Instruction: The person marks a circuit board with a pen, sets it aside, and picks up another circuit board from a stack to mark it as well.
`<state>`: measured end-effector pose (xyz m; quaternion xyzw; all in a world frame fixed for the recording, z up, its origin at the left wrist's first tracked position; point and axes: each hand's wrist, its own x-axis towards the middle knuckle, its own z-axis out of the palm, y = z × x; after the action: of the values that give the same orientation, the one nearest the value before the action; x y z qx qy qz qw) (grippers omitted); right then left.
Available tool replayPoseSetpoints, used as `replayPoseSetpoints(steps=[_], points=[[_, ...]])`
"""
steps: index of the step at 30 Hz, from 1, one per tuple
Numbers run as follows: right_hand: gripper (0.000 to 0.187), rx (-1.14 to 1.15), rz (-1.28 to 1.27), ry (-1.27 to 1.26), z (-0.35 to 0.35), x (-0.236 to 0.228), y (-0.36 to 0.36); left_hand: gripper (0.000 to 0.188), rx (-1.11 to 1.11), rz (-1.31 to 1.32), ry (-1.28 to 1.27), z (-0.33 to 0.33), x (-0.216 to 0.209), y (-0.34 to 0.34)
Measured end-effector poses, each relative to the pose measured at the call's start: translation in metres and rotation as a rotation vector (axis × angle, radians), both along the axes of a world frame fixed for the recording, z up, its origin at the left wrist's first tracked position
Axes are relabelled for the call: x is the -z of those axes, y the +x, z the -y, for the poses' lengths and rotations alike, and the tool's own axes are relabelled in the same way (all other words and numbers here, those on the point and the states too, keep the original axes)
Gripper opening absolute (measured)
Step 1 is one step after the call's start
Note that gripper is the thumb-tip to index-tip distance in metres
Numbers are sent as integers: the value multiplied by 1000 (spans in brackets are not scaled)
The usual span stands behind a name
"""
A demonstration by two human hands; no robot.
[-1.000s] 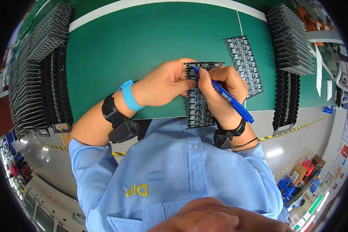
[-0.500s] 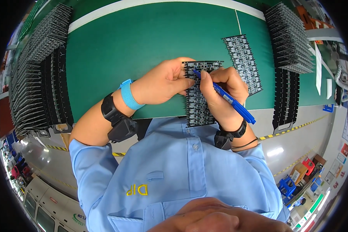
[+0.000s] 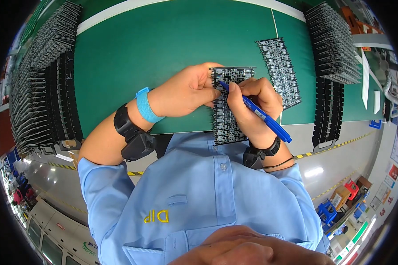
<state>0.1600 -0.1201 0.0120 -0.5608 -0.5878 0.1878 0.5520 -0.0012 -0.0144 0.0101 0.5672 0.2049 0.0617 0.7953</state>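
Observation:
A black circuit board panel [image 3: 225, 117], crowded with small parts, is held over the near edge of the green table. My left hand [image 3: 192, 90] grips its left edge, the thumb on top and the other fingers partly hidden behind it. In my right hand [image 3: 258, 104] is a blue marker pen [image 3: 269, 121], its tip down on the upper left part of the panel. Part of the panel's right side is covered by that hand. A second circuit board panel [image 3: 281, 73] lies flat on the table to the right, beyond my right hand.
Many panels stand upright in a black rack [image 3: 66, 99] along the left side. Another black rack [image 3: 327, 115] with a dense stack of panels [image 3: 331, 44] stands at the right. The green tabletop [image 3: 132, 48] spreads between them, with a white strip along its far edge.
The pen tip has shifted very slightly down and left on the panel. Both hands keep their hold.

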Motion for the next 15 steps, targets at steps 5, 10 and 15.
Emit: replayPoseSetpoints(steps=[5, 10, 15], points=[[26, 5, 23, -1, 0, 0, -1, 54, 8, 7, 8, 0, -2, 0], [26, 5, 42, 12, 0, 2, 0, 54, -10, 15, 3, 1, 1, 0], [26, -4, 21, -14, 1, 2, 0, 53, 9, -7, 21, 0, 0, -1]])
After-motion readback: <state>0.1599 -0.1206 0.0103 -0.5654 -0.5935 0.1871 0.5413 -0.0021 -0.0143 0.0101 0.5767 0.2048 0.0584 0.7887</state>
